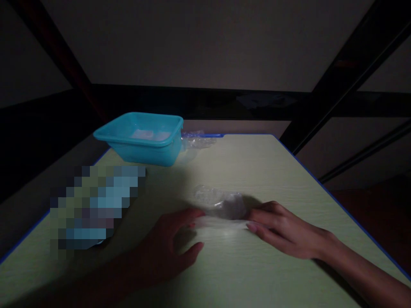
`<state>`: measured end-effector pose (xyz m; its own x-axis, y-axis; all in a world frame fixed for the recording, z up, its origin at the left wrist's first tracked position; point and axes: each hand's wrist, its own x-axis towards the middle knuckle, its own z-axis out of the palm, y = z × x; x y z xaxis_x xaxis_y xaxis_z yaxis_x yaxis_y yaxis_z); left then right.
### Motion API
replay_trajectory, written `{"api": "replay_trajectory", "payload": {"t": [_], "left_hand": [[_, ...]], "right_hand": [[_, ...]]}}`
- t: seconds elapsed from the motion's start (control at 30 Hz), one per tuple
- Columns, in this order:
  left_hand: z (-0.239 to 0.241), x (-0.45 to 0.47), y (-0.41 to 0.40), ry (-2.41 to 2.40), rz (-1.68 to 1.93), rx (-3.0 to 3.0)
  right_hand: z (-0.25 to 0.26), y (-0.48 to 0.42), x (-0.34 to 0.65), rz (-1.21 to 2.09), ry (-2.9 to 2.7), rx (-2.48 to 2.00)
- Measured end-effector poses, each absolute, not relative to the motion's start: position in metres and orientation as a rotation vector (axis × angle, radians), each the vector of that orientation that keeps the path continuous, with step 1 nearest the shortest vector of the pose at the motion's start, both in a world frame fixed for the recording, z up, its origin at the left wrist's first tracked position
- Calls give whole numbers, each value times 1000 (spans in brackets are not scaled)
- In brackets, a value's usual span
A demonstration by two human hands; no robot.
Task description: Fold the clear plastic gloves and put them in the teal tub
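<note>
A crumpled clear plastic bag (221, 203) lies near the middle of the table. Along its near side runs a whitish, translucent strip (221, 223); whether this is part of the bag or a separate piece I cannot tell. My right hand (285, 233) pinches the strip's right end between thumb and fingers. On the other side, my left hand (167, 244) has its thumb spread from its fingers, and the fingertips reach the strip's left end without visibly closing on it.
A turquoise plastic basin (144, 153) with pale flat items inside stands at the back left. Behind its right side lies more crumpled clear plastic (201, 141). A pixelated bluish object (109, 205) rests at the left. The pale table (257, 167) has a blue edge.
</note>
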<state>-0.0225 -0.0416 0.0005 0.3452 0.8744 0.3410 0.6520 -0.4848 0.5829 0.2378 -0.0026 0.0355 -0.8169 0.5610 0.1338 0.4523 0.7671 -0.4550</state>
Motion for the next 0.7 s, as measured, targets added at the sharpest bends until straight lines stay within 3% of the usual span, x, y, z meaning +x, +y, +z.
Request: {"api": "replay_trajectory", "payload": {"t": [0.4,0.7], "left_hand": [[14,-18,-23,1372,928,1728],[13,-20,-20,1382,913,1681]], "right_hand": [[25,13,224,1260,-2004,-1126],[25,16,220,1318,-1895,-1250]]}}
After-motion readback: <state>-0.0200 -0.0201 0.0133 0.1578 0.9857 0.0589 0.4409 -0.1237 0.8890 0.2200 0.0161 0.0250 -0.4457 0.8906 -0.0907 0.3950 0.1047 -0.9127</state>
